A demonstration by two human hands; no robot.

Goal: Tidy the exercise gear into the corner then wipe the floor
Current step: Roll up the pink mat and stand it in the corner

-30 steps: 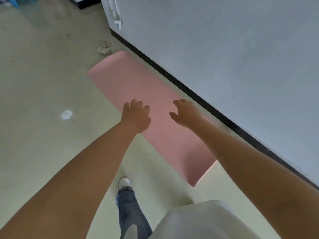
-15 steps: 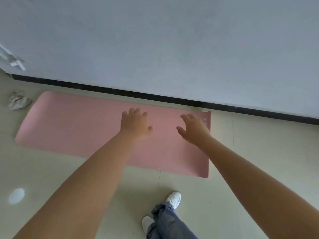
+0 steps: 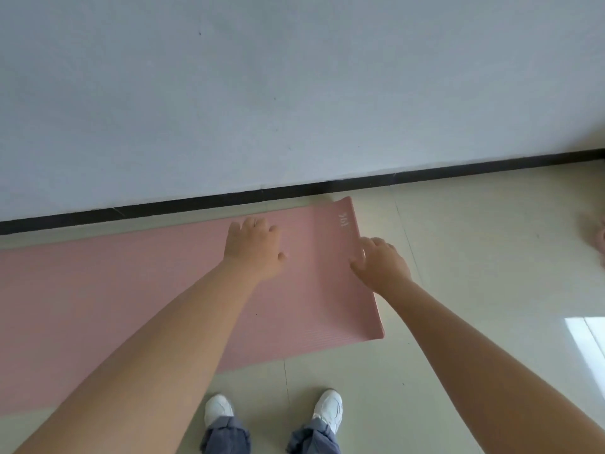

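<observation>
1. The pink yoga mat (image 3: 131, 290) lies unrolled and flat on the pale tiled floor (image 3: 474, 290), its long axis running left to right, parallel to the black skirting strip (image 3: 294, 188) at the foot of the white wall (image 3: 294, 93) and just beside it.
2. Its short right-hand end is the near one for both hands — the right hand (image 3: 381, 263) hovers at that edge, fingers loosely spread and holding nothing; whether the fingertips touch the mat cannot be told.
3. The left hand (image 3: 253, 250) sits further in over the mat surface, fingers relaxed, gripping nothing.
4. Judging from this, a roll would start at the right end and travel leftward along the long axis, the right hand being the better placed to lift the edge.
5. The mat looks like soft foam with fine ribs along its length, rounded corners, and a small white printed mark (image 3: 343, 221) near the end — it should bend easily.
6. Two white shoes (image 3: 329, 409) stand just short of the mat's near long edge.
</observation>
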